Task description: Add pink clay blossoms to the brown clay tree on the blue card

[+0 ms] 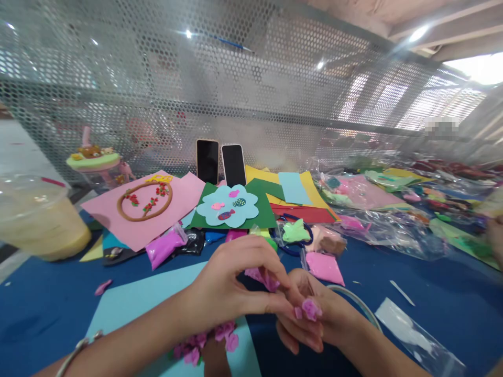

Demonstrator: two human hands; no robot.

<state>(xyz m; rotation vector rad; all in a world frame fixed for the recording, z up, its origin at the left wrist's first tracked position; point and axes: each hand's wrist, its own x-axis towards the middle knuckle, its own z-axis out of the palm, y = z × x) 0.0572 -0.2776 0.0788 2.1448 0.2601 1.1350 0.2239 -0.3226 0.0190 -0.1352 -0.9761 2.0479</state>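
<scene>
Both hands meet above the light blue sheet's right edge. My left hand (247, 277) pinches a small bit of pink clay (298, 312) between thumb and fingertips. A ruffled pink clay flower (312, 309) rests on the fingers of my right hand (314, 314), which is closed around it. More pink clay (264, 278) shows behind my left fingers. Under my left forearm, the light blue sheet (137, 301) carries a brown clay trunk (216, 358) with several pink clay blossoms (192, 356), partly hidden by the arm.
Beyond the hands lie a purple clay packet (166, 245), a pink packet (325, 268), a flower-shaped blue card (208, 207) and a pink sheet (137, 236). Two phones (207, 161) stand behind. A plastic cup (43, 220) is at left. Another person's hand (495, 238) shows at far right.
</scene>
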